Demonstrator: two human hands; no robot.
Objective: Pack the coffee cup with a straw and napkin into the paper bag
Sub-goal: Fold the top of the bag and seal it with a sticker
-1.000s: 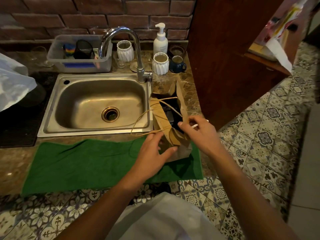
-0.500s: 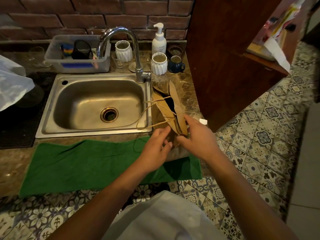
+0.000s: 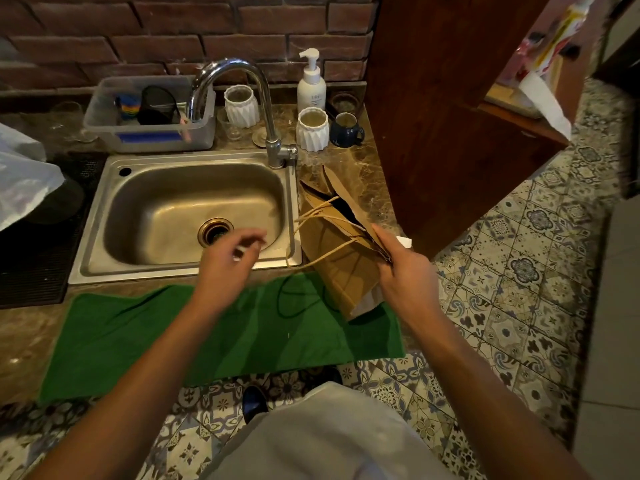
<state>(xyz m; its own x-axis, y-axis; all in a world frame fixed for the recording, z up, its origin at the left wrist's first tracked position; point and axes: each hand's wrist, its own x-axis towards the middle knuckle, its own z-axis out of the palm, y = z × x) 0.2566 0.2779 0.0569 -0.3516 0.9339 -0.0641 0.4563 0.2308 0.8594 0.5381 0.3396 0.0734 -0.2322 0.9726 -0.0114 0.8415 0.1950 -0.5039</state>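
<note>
At the tabletop's right end, beside the sink [image 3: 104, 237], the left hand [image 3: 228, 268] has let go of the paper bag [image 3: 343, 268] and swung out over the basin, fingers loosely curled and blurred; whether it holds anything cannot be told. The right hand [image 3: 405, 275] now pinches the bag's top edge shut alone. The packing looks nearly done. The brown bag leans, creased, twine handles drooping, its base on the green cloth [image 3: 138, 327].

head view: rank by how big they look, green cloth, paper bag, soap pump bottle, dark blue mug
1. green cloth
2. paper bag
3. soap pump bottle
4. dark blue mug
The bottle and mug stand farther back, so they look smaller than nearby things.
</note>
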